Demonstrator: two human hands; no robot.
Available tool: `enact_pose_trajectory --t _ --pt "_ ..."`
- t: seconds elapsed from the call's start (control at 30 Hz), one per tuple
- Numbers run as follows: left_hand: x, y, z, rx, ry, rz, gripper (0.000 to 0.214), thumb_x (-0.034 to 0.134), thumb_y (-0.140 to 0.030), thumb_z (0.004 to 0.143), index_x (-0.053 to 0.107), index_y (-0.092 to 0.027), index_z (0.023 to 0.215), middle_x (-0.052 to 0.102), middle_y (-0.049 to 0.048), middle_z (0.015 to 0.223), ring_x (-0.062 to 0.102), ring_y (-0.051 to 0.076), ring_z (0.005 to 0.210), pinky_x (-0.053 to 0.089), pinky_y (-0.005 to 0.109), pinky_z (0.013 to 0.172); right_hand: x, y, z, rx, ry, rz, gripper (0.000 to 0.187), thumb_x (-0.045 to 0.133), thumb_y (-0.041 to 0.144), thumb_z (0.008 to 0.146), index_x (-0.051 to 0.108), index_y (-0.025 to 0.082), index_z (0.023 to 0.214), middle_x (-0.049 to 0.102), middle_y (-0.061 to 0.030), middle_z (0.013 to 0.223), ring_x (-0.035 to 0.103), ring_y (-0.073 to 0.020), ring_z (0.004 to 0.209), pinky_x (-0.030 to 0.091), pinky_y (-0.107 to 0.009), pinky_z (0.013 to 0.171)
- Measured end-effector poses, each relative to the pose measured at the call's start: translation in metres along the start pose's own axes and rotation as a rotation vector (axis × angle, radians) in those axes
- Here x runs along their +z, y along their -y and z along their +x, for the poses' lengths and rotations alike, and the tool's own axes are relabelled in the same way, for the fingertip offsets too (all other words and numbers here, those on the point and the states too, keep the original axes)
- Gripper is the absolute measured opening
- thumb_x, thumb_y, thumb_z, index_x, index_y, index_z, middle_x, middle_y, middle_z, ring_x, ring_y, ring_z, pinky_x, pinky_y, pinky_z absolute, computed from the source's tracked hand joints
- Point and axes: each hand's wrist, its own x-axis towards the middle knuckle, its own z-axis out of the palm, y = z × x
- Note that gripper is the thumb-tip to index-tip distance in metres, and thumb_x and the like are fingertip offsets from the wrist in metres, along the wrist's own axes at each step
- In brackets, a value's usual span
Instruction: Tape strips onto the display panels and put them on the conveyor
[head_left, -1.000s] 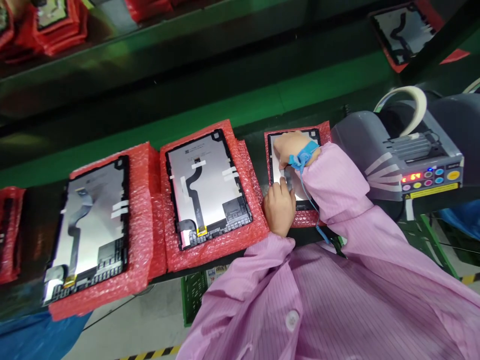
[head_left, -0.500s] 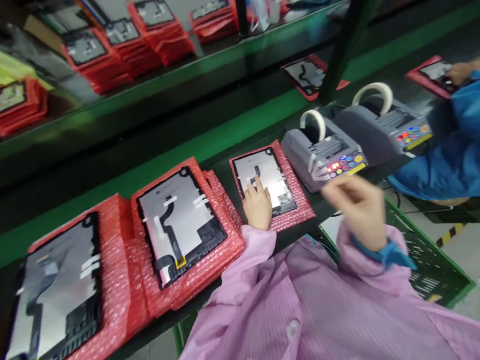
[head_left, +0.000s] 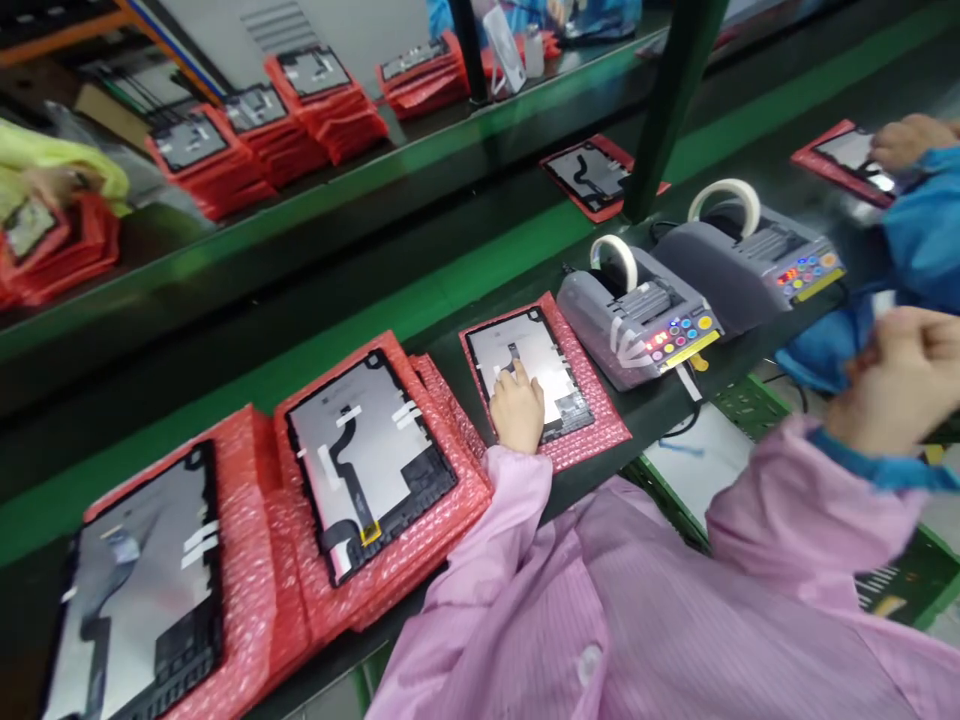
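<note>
My left hand (head_left: pixel 516 408) rests on a display panel (head_left: pixel 534 367) that lies back side up on a red bubble-wrap sheet (head_left: pixel 600 420); its forefinger points along the black flex cable and the other fingers are curled. My right hand (head_left: pixel 904 372) is raised off to the right, away from the bench, blurred, fingers curled in with nothing visible in them. A blue wrist strap (head_left: pixel 870 462) sits at that wrist. Two more panels on red wrap lie to the left, one in the middle (head_left: pixel 367 462) and one at the far left (head_left: pixel 142 590).
Two grey tape dispensers (head_left: pixel 637 315) (head_left: pixel 750 258) with white tape rolls stand right of the panel. A green post (head_left: pixel 667 105) rises behind them. Stacks of wrapped panels (head_left: pixel 300 110) fill the far shelf. A co-worker's blue sleeve (head_left: pixel 922 235) and hand work at the right; a yellow sleeve (head_left: pixel 67 170) at far left.
My right hand left the panel and swung out to the right, past the dispensers. My left hand stayed on the panel. The camera view lifted and turned right.
</note>
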Motion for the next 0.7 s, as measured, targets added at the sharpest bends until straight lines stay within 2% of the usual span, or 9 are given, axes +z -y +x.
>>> enact_pose_trajectory --t 0.1,0.2,0.3,0.37,0.43,0.6,0.7 --pt "-0.001 0.000 0.002 0.007 0.027 -0.013 0.051 0.036 -0.030 0.100 0.046 -0.007 0.146 0.063 0.0196 0.114 0.065 0.029 0.100 0.055 0.037 0.078 0.084 0.018 0.004 -0.070 0.153 -0.098 0.028 0.066 0.044 0.081 0.065 0.021 0.096 0.066 -0.0025 0.080 0.062 -0.0196 0.077 0.051 -0.033 0.071" --pt "-0.002 0.001 0.003 0.001 0.051 -0.037 0.051 0.035 -0.030 0.102 0.044 -0.007 0.146 0.062 0.0185 0.114 0.064 0.028 0.102 0.055 0.036 0.078 0.168 0.023 0.007 -0.128 0.322 -0.202 0.015 0.064 0.032 0.081 0.066 0.019 0.088 0.067 -0.0024 0.080 0.061 -0.0179 0.079 0.048 -0.030 0.077" --pt "-0.003 0.002 0.004 -0.017 0.071 -0.068 0.050 0.034 -0.030 0.103 0.042 -0.008 0.147 0.061 0.0172 0.115 0.063 0.027 0.104 0.054 0.036 0.080 0.221 0.013 0.018 -0.116 0.424 -0.336 0.009 0.058 0.019 0.082 0.064 0.017 0.076 0.068 -0.0028 0.079 0.060 -0.0153 0.077 0.045 -0.027 0.078" --pt "-0.004 0.003 0.004 -0.021 0.084 -0.089 0.050 0.035 -0.030 0.102 0.041 -0.008 0.148 0.061 0.0167 0.116 0.062 0.027 0.106 0.053 0.036 0.081 0.238 0.005 0.030 -0.072 0.467 -0.436 0.012 0.057 0.015 0.083 0.064 0.015 0.073 0.068 -0.0034 0.077 0.059 -0.0143 0.073 0.044 -0.026 0.075" --pt "-0.005 0.004 0.004 -0.020 0.095 -0.106 0.051 0.037 -0.030 0.102 0.041 -0.008 0.148 0.061 0.0162 0.115 0.061 0.027 0.106 0.053 0.036 0.082 0.245 -0.002 0.041 -0.067 0.504 -0.525 0.012 0.059 0.016 0.083 0.066 0.015 0.073 0.068 -0.0044 0.078 0.058 -0.0142 0.071 0.042 -0.026 0.072" --pt "-0.005 0.004 0.006 -0.026 0.112 -0.136 0.052 0.039 -0.030 0.101 0.040 -0.008 0.149 0.061 0.0164 0.113 0.061 0.027 0.106 0.052 0.036 0.082 0.251 -0.007 0.053 -0.139 0.586 -0.651 0.016 0.060 0.021 0.085 0.072 0.013 0.079 0.068 -0.0064 0.082 0.058 -0.0156 0.075 0.042 -0.027 0.073" --pt "-0.006 0.003 0.006 -0.032 0.121 -0.154 0.051 0.038 -0.029 0.101 0.041 -0.008 0.148 0.061 0.0166 0.114 0.060 0.028 0.106 0.052 0.036 0.082 0.253 -0.006 0.052 -0.164 0.575 -0.711 0.017 0.060 0.022 0.087 0.073 0.013 0.081 0.068 -0.0086 0.089 0.059 -0.0181 0.084 0.043 -0.029 0.078"
